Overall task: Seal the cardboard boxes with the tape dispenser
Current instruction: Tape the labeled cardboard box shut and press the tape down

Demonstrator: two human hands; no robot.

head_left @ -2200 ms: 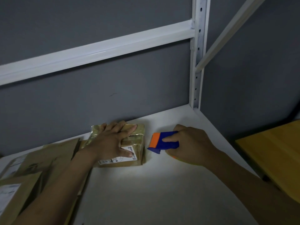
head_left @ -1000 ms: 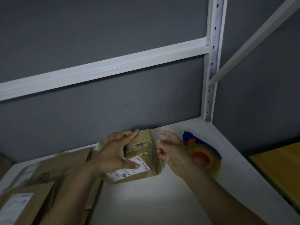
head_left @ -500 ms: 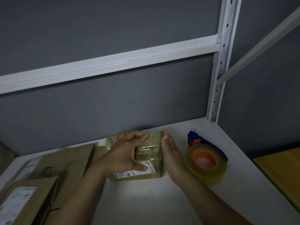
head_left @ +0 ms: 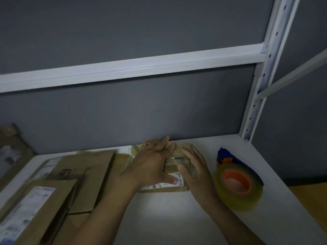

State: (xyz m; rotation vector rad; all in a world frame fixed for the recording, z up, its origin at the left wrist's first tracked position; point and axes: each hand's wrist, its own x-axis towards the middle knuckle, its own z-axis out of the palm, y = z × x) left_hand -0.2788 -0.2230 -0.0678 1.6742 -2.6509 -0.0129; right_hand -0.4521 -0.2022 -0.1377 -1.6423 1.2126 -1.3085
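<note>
A small taped cardboard box [head_left: 170,167] with a white label lies flat on the white shelf near the back wall. My left hand [head_left: 152,165] rests flat on its top with fingers spread and straight. My right hand [head_left: 194,169] lies with straight fingers on the box's right part and side. The blue and orange tape dispenser [head_left: 237,181] with its roll of clear tape lies on the shelf just to the right of my right hand, with no hand on it.
Several flat cardboard parcels [head_left: 79,175] with white labels are stacked at the left. The white shelf [head_left: 177,214] ends at the grey back wall; a white upright post [head_left: 254,103] stands at the back right corner. A wooden surface [head_left: 311,195] lies lower right.
The right hand let go of the tape dispenser and left it on the shelf. It came over to the box, which tipped up and now lies flat under both hands.
</note>
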